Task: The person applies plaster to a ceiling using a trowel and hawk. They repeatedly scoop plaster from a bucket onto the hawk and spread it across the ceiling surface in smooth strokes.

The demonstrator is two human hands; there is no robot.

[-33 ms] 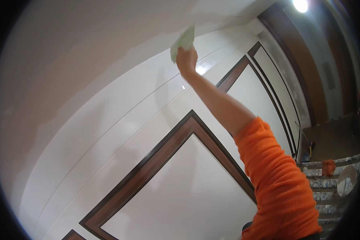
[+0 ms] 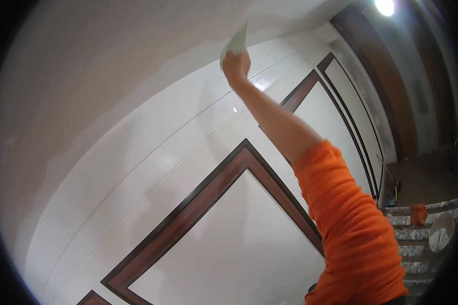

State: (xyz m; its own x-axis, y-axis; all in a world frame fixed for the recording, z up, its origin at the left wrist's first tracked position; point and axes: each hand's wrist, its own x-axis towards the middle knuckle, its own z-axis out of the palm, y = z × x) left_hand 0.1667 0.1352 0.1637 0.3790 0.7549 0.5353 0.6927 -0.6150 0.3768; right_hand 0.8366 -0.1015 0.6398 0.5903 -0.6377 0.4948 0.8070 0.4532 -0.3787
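Note:
My right hand (image 2: 236, 65) is raised high, closed on a thin pale-green sheet (image 2: 237, 38) at the upper edge of the white grooved wall panelling (image 2: 137, 152), where it meets the pale, patchy plastered surface (image 2: 76, 66) above. Whether the sheet touches that surface is hard to tell. My bare forearm leads down to a bunched orange sleeve (image 2: 346, 218). Below the hand, dark wood mouldings (image 2: 193, 208) frame white panels (image 2: 224, 244). My left hand is out of view.
At the right are paint-spattered slats or steps (image 2: 412, 235), with an orange cloth (image 2: 418, 214) and a round pale object (image 2: 440, 232). Beyond stand brown-and-grey vertical boards (image 2: 397, 91) beside a brown floor (image 2: 422, 180). A bright round lamp (image 2: 384, 6) shines at the top right.
My right hand and the green sheet have moved slightly upward along the top of the wall, and the forearm with its orange sleeve has risen with them.

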